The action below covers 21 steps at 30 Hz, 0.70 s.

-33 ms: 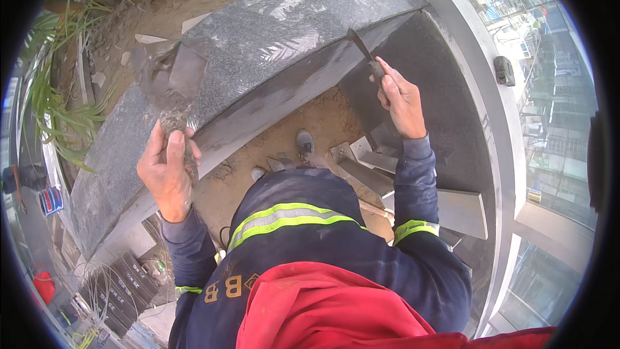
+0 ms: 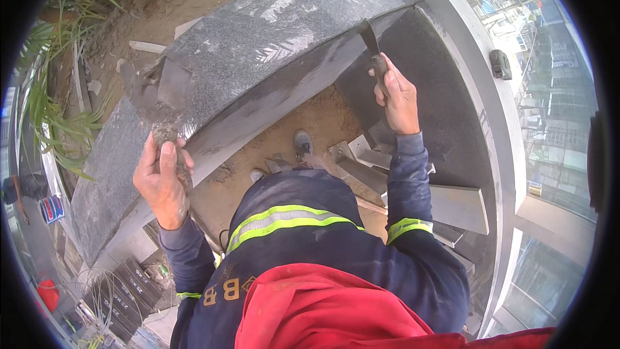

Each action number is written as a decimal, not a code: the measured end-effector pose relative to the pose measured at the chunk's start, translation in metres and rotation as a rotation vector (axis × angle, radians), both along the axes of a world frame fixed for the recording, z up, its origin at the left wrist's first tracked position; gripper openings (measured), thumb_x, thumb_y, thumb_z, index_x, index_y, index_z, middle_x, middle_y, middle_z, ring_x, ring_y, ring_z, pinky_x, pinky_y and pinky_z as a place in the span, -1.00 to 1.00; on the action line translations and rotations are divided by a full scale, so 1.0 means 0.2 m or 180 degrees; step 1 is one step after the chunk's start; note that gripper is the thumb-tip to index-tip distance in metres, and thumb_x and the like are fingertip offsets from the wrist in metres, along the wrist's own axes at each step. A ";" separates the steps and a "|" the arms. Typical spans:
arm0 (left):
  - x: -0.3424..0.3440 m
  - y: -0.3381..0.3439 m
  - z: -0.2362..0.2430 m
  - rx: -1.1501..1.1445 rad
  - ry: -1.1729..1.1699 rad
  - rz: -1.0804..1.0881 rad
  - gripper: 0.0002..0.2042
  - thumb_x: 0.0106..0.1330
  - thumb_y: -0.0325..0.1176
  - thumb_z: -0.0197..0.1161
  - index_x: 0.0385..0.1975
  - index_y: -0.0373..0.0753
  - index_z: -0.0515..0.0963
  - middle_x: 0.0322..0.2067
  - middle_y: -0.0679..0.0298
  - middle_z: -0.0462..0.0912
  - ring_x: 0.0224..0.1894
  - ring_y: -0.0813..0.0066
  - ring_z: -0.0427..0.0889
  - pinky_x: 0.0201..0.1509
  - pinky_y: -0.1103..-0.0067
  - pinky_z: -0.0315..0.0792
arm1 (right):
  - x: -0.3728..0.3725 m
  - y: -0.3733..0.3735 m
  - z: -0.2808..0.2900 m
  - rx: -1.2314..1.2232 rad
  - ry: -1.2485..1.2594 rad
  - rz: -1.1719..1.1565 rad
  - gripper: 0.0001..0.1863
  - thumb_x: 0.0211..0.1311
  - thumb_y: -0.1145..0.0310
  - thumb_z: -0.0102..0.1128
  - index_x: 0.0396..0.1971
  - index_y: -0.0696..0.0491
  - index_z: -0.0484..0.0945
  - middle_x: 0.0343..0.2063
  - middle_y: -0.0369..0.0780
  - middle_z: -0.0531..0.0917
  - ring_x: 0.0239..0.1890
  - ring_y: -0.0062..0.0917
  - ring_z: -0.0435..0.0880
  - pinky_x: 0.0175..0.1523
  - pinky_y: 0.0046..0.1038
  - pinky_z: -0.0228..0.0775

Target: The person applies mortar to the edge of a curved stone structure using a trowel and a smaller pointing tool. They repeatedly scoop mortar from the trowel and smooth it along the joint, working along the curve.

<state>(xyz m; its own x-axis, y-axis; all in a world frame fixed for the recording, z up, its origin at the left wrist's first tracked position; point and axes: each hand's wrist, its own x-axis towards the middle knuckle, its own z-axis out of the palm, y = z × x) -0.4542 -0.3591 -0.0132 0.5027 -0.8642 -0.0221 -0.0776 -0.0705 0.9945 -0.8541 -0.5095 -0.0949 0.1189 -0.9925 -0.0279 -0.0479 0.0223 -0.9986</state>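
Note:
My left hand point(image 2: 163, 186) is closed around the mortar-crusted handle of a trowel point(image 2: 174, 84). Its broad blade, with grey mortar on it, is over the left part of a grey stone slab point(image 2: 239, 52). In my right hand point(image 2: 400, 100) is a putty knife point(image 2: 370, 40), gripped by its handle with the narrow dark blade pointing up and away. That blade is close to the slab's front edge near the right corner; whether it touches the stone I cannot tell.
A dark tape measure point(image 2: 500, 64) rests on the pale frame at the right. Loose stone pieces point(image 2: 455, 207) lie near my right arm. Leafy plants point(image 2: 61, 123) grow at the left, by a blue-and-white can point(image 2: 51, 209). Dark blocks point(image 2: 123, 297) and tangled wire lie at the lower left.
The trowel has shifted left and slightly nearer with my left hand. The putty knife's blade has moved a little right and stands more upright. Both hands keep their grip.

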 end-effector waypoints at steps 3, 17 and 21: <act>0.03 0.07 -0.04 0.0109 0.0122 0.0035 -0.62 0.53 -0.32 0.16 0.21 -0.44 0.48 -0.23 0.19 0.66 -0.48 0.60 0.57 -0.52 0.66 0.42 | -0.05 -0.06 -0.25 0.0026 -0.1295 -0.0745 -0.39 0.61 0.04 -0.04 0.48 0.08 0.26 -0.05 -0.26 0.59 -0.40 -0.66 0.43 -0.37 -0.59 0.26; 0.14 0.16 -0.02 0.0314 -0.0144 -0.0004 -0.68 0.54 -0.29 0.14 0.08 -0.45 0.52 -0.27 0.19 0.64 -0.51 0.60 0.55 -0.51 0.66 0.42 | 0.18 -0.32 -0.44 -0.0269 -0.0777 -0.1651 -0.45 0.59 0.13 0.02 0.42 0.09 0.36 -0.13 -0.27 0.65 -0.42 -0.72 0.45 -0.36 -0.62 0.36; 0.15 0.18 -0.04 0.0356 -0.0123 0.0015 -0.67 0.54 -0.28 0.16 0.06 -0.44 0.53 -0.27 0.20 0.64 -0.50 0.60 0.56 -0.50 0.66 0.42 | 0.17 -0.31 -0.54 -0.0545 -0.0142 -0.1547 -0.44 0.60 0.15 0.03 0.42 0.14 0.34 -0.33 -0.33 0.57 -0.45 -0.74 0.36 -0.39 -0.62 0.29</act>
